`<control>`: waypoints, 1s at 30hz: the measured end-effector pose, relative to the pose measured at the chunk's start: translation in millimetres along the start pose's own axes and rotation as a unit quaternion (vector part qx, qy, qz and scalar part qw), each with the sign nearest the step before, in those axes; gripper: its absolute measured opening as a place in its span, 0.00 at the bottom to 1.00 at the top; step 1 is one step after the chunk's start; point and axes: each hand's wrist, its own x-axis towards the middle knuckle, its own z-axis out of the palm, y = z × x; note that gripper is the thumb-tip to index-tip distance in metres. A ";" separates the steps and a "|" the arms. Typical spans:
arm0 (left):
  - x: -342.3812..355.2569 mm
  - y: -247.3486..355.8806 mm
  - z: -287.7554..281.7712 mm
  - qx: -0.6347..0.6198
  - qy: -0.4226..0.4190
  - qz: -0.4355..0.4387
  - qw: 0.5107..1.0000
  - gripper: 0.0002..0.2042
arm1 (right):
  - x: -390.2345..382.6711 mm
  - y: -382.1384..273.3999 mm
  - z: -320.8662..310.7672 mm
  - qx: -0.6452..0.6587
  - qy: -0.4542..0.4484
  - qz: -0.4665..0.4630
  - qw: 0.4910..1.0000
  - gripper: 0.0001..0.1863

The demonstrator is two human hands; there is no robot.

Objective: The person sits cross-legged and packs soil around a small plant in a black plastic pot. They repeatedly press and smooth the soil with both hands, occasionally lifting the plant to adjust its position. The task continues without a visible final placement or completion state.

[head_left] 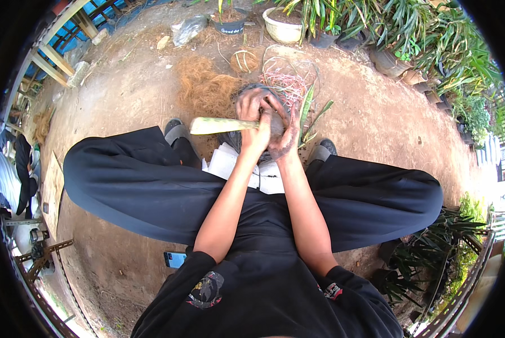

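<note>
Between my two soil-stained hands is a dark, rounded clump of soil [276,127]. My left hand [254,112] curls over its left side, while my right hand [288,132] cups the right side. A pale green, thick leaf [221,125] sticks out leftward from under my left hand; its inner end is hidden there. Below the hands lie a black plastic bag [230,139] and white sheets [223,160]. Tan coconut fibre [200,84] is heaped just beyond to the left, with pink plastic string [289,84] tangled on the right. Loose green leaves [307,111] lie beside my right hand.
A string-wrapped fibre ball [244,61] sits farther out. Behind it stand a dark flowerpot [230,27], a cream flowerpot [283,29] and a clear plastic bag [190,30]. Leafy potted plants [432,48] line the right. A phone [175,259] lies on the ground near my left elbow.
</note>
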 end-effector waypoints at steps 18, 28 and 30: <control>12.3 -24.1 -25.2 -0.574 0.206 -0.489 0.624 0.17 | 24.2 -10.0 -31.7 -0.323 0.098 -0.163 0.927 0.21; 2.9 -41.3 -18.6 -0.354 0.182 -0.530 0.748 0.15 | 17.6 16.2 -56.1 -0.751 0.142 -0.135 0.631 0.21; -0.3 -42.1 -15.0 -0.342 0.154 -0.553 0.744 0.15 | 18.5 15.4 -54.5 -0.757 0.139 -0.124 0.627 0.22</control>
